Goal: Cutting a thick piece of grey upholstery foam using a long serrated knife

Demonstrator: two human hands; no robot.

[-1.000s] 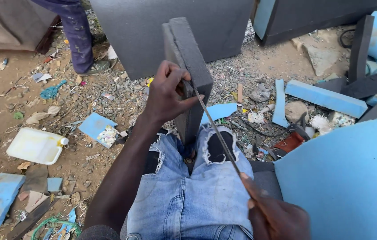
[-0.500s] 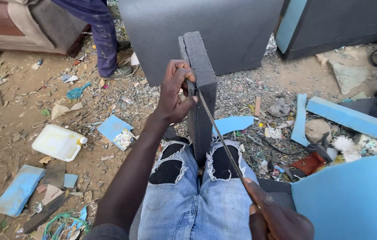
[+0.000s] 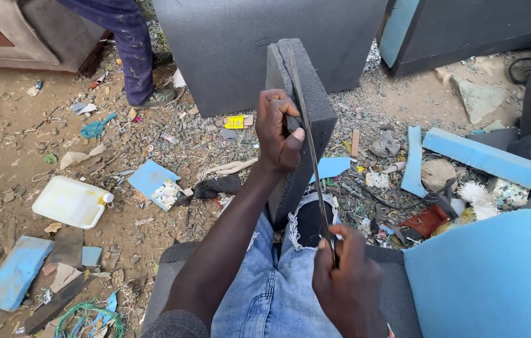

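Note:
A dark grey foam slab (image 3: 313, 112) stands upright between my knees. My left hand (image 3: 280, 133) grips its near edge about halfway up. My right hand (image 3: 345, 283) is closed on the handle end of a long thin blade (image 3: 308, 141). The blade runs up from that hand along the slab's narrow face to its top. I sit on a grey foam pad (image 3: 397, 294), in torn blue jeans (image 3: 278, 288).
Big grey foam blocks (image 3: 240, 44) stand behind the slab. A blue foam sheet (image 3: 490, 275) lies at my right. Blue offcuts (image 3: 484, 159), a white plastic jerrycan (image 3: 71, 201) and scraps litter the dirt. Another person's legs (image 3: 131, 50) stand at upper left.
The blade has swung from slanting across my lap to lying along the slab's edge up to its top. My right hand moved up toward my knees. My left hand kept its grip.

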